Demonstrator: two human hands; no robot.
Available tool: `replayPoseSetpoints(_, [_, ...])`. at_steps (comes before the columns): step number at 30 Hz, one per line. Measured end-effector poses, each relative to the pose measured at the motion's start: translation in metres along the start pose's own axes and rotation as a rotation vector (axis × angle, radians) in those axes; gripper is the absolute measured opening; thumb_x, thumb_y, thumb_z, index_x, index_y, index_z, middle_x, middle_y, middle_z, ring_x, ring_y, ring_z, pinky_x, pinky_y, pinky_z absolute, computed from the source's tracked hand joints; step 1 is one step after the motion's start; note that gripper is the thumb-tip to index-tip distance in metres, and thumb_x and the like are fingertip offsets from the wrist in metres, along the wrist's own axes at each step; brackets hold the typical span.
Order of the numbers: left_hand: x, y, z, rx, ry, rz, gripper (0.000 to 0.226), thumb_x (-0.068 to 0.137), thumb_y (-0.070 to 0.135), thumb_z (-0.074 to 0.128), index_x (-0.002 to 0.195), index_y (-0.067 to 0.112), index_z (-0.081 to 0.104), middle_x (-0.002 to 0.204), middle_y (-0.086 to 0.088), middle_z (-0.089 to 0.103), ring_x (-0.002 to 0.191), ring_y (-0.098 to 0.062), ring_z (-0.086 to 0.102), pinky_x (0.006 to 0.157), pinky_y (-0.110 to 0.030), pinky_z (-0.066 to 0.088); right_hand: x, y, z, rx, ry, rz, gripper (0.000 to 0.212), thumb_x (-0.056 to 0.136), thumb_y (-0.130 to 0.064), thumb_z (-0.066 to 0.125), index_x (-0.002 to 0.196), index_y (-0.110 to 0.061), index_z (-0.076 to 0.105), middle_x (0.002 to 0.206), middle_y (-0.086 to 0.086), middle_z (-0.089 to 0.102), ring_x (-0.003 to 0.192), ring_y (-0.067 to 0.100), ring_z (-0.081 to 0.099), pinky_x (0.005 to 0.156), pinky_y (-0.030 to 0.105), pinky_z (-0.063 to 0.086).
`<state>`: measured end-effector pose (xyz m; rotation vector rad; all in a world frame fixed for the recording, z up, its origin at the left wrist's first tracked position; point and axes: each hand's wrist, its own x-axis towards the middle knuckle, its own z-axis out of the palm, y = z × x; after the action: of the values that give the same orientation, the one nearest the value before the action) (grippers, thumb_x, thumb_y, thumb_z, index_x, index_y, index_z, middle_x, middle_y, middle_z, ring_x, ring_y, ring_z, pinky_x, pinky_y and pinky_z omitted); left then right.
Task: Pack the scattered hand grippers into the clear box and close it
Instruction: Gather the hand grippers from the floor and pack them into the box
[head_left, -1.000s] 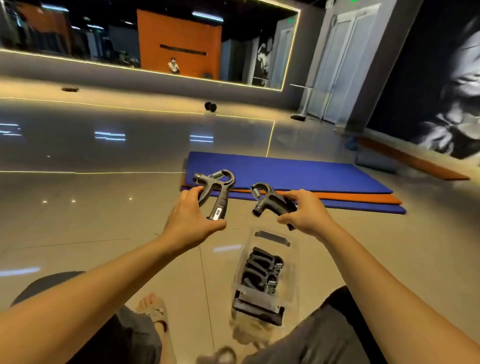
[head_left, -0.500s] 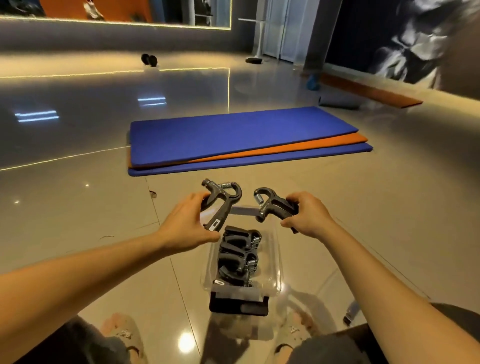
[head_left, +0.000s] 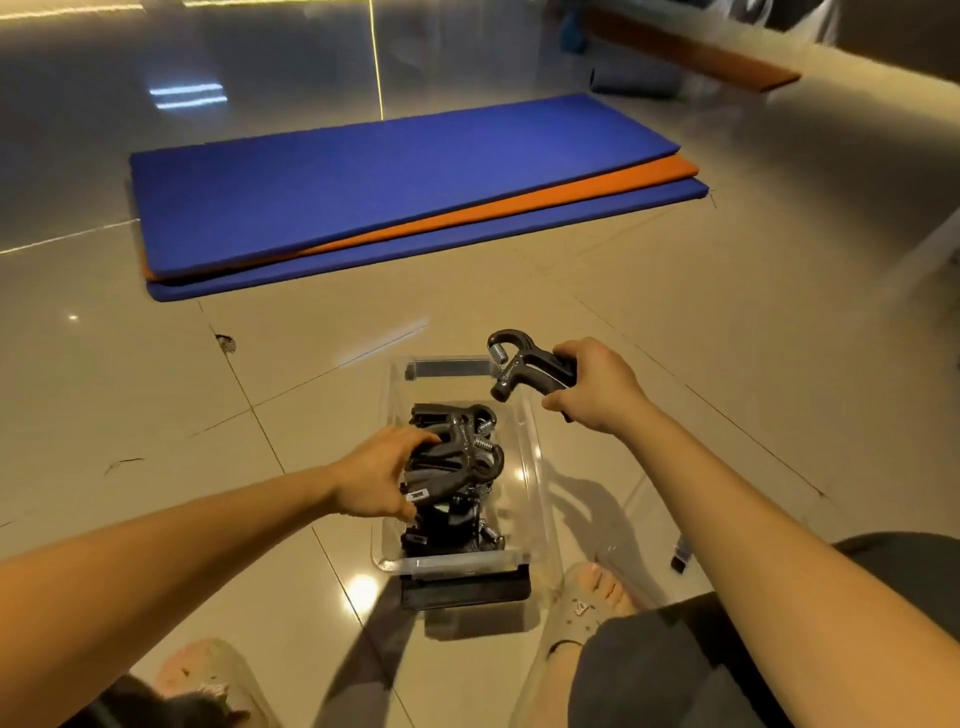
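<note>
The clear box (head_left: 534, 457) stands open on the tiled floor between my feet, with several black hand grippers (head_left: 457, 525) piled inside. My left hand (head_left: 376, 475) is inside the box, its fingers on a black hand gripper (head_left: 457, 467) that lies on top of the pile. My right hand (head_left: 589, 382) hovers over the box's far right corner, closed around the handles of another black hand gripper (head_left: 519, 364), spring end pointing left.
A black flap (head_left: 465, 590) lies at the box's near end. Stacked blue and orange mats (head_left: 395, 182) lie on the floor beyond. My sandalled feet (head_left: 597, 597) flank the box. A small dark object (head_left: 679, 555) sits on the floor at right.
My left hand has dropped from above the box down into it with its gripper. My right hand stays above the far end. The view has tilted further down.
</note>
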<state>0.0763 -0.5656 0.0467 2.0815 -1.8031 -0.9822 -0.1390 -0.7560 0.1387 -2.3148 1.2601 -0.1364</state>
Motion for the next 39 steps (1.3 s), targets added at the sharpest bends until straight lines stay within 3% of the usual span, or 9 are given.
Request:
replayPoseSetpoints(7, [0.039,-0.021,0.032,0.066,-0.292,0.049,0.082,0.061,0.022,0.085,0.135,0.024,0.048,0.12,0.006,0.051,0.107,-0.011,0.051,0.088,-0.02,0.046,0.001,0.017,0.012,-0.023,-0.006,0.06,0.058,0.076,-0.021,0.084,0.129,-0.015,0.062,0.113,0.007,0.062,0.09,0.029,0.065,0.083,0.045,0.057])
replayPoseSetpoints(14, [0.064,-0.016,0.042,0.162,-0.414,0.126,0.068,0.06,0.016,0.085,0.12,0.025,0.055,0.112,0.004,0.055,0.104,-0.016,0.055,0.092,-0.033,0.052,0.001,0.015,0.017,-0.035,-0.005,0.034,0.062,0.076,-0.021,0.083,0.133,-0.014,0.06,0.116,0.005,0.056,0.097,0.027,0.059,0.084,0.043,0.054])
replayPoseSetpoints(17, [0.068,-0.017,0.047,0.203,-0.459,0.139,0.072,0.062,0.017,0.086,0.127,0.022,0.057,0.119,0.002,0.054,0.109,-0.018,0.053,0.098,-0.039,0.051,0.002,0.015,0.021,-0.038,-0.007,0.022,0.062,0.076,-0.022,0.083,0.133,-0.015,0.06,0.117,0.005,0.056,0.098,0.027,0.06,0.085,0.046,0.055])
replayPoseSetpoints(25, [0.072,-0.026,0.06,0.496,-0.487,0.168,0.099,0.068,0.03,0.089,0.152,0.018,0.039,0.137,-0.004,0.05,0.124,-0.023,0.049,0.107,-0.036,0.044,0.008,0.02,0.028,-0.07,-0.013,0.0,0.056,0.076,-0.024,0.083,0.128,-0.017,0.063,0.109,0.002,0.055,0.093,0.024,0.057,0.075,0.032,0.041])
replayPoseSetpoints(30, [0.073,-0.03,0.067,0.537,-0.486,0.138,0.094,0.074,0.027,0.087,0.153,0.017,0.037,0.144,-0.005,0.052,0.132,-0.026,0.049,0.112,-0.037,0.04,0.009,0.021,0.029,-0.075,-0.012,0.001,0.06,0.076,-0.024,0.083,0.131,-0.017,0.062,0.11,0.002,0.054,0.094,0.022,0.054,0.077,0.033,0.042])
replayPoseSetpoints(39, [0.075,-0.028,0.062,0.499,-0.508,0.084,0.085,0.079,0.018,0.08,0.154,0.021,0.038,0.145,-0.004,0.053,0.13,-0.025,0.051,0.107,-0.035,0.041,0.006,0.02,0.028,-0.064,-0.009,0.0,0.06,0.076,-0.024,0.084,0.131,-0.016,0.062,0.112,0.003,0.056,0.095,0.024,0.057,0.083,0.039,0.051])
